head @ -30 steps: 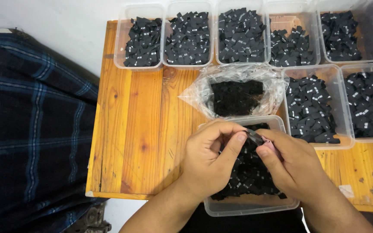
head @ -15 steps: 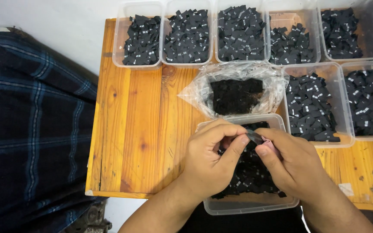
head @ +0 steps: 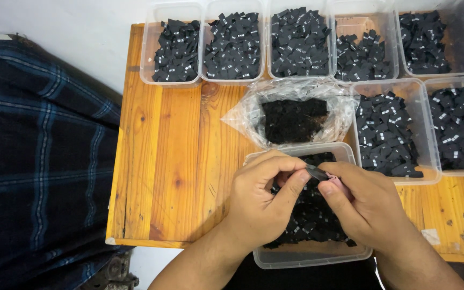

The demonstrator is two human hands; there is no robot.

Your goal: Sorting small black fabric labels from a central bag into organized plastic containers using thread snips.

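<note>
Over a clear plastic tub (head: 307,258) of small black fabric labels, my left hand (head: 261,201) and my right hand (head: 369,207) meet. Both pinch one small black label (head: 316,172) between thumbs and forefingers, just above the tub's far rim. The tub stands at the near edge of a wooden table (head: 173,161). Behind it lies an open clear plastic bag (head: 248,115) holding a heap of black labels.
Several clear tubs of black labels with white marks line the table's far edge, such as one at the far left (head: 151,70), and two more stand at the right (head: 433,172). A dark blue plaid cloth (head: 38,161) lies left of the table.
Both hands stay over the near tub, fingers shifting slightly on the small label. Nothing else has moved.
</note>
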